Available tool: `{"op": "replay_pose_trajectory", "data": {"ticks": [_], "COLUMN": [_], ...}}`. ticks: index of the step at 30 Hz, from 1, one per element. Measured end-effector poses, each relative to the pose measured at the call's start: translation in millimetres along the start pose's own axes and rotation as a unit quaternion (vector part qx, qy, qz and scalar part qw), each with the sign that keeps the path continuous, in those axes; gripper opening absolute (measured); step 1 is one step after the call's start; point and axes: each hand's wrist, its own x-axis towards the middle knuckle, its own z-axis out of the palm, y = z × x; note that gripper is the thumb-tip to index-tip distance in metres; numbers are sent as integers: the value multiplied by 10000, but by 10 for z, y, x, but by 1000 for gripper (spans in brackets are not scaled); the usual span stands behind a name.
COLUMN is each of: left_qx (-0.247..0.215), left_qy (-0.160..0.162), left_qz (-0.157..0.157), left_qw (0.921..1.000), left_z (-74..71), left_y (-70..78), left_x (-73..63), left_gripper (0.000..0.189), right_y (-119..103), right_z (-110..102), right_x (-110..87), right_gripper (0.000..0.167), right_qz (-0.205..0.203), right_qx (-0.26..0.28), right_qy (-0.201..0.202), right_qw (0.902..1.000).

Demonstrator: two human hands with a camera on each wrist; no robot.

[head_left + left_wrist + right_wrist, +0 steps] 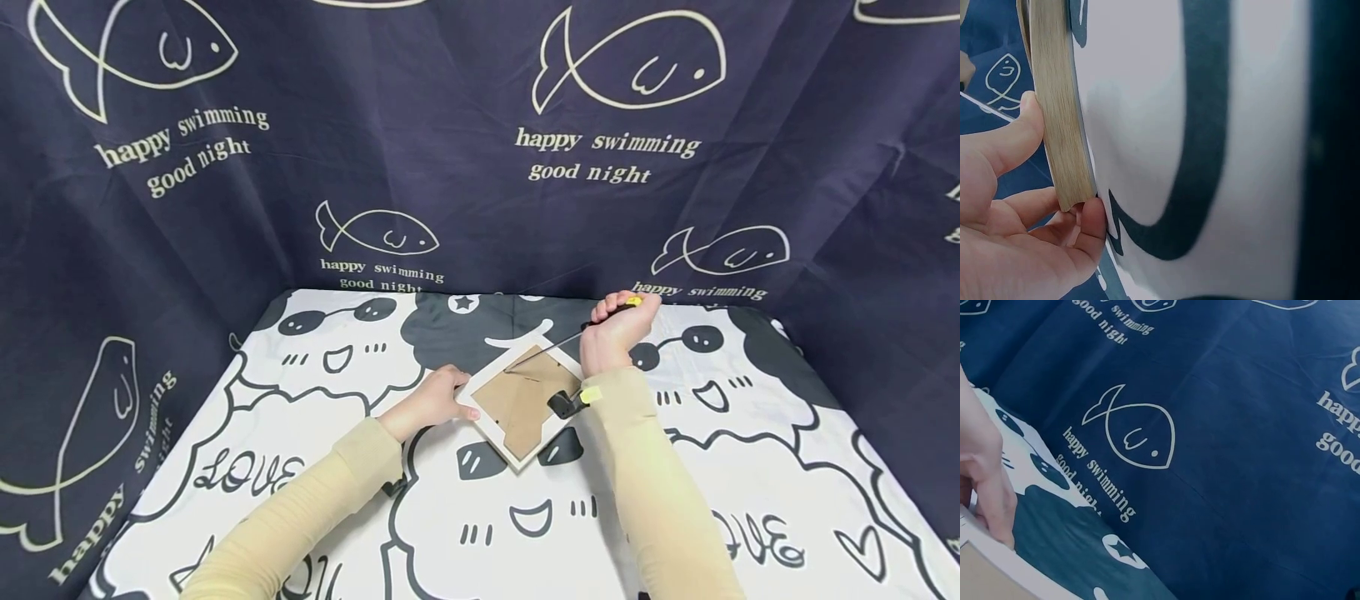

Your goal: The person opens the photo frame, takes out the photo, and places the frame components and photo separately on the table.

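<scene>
A picture frame (501, 365) lies on the cloth, turned cornerwise, its brown backing board (495, 398) facing up. My left hand (433, 402) grips its left corner; the left wrist view shows the thumb over the top and fingers beneath the wood-grained edge (1059, 119). Raised above the frame's far right side, my right hand (613, 337) is wrapped around the black and yellow handle of a screwdriver (553, 347). Its long thin shaft slants down leftward, the tip at the backing near the upper left edge. A tan stand flap (521, 429) spans the board.
A white cloth with sheep drawings (531, 550) covers the table. Dark blue curtains (480, 183) with fish prints hang behind and at both sides. A black wrist camera (564, 405) on my right wrist overlaps the frame's right side in the head view.
</scene>
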Motion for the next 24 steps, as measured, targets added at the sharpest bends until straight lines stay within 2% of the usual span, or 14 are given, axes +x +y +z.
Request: {"op": "replay_pose_trajectory", "data": {"ticks": [4,8,11,17,24], "left_qx": [45,39,31,36,7], "left_qy": [22,-11,-26,-57,-80], "left_qz": [-6,-122,-209,-276,-266], "left_qw": [10000,9999,9998,9996,9996], "left_z": [-5,-15,-22,-19,-3], "left_y": [2,17,31,39,11], "left_x": [-2,-11,-21,-14,16], "left_gripper": [55,62,65,67,61], "right_y": [28,15,-30,-167,-267], "right_z": [72,22,-119,-484,-768], "right_x": [-10,-37,-47,-55,-83], "right_gripper": [41,40,39,45,19], "right_qz": [74,-47,-93,309,424], "right_qx": [-88,-3,260,1071,1749], "right_qy": [-8,-100,-234,-494,-844], "right_qw": [9999,9999,9993,9925,9800]}}
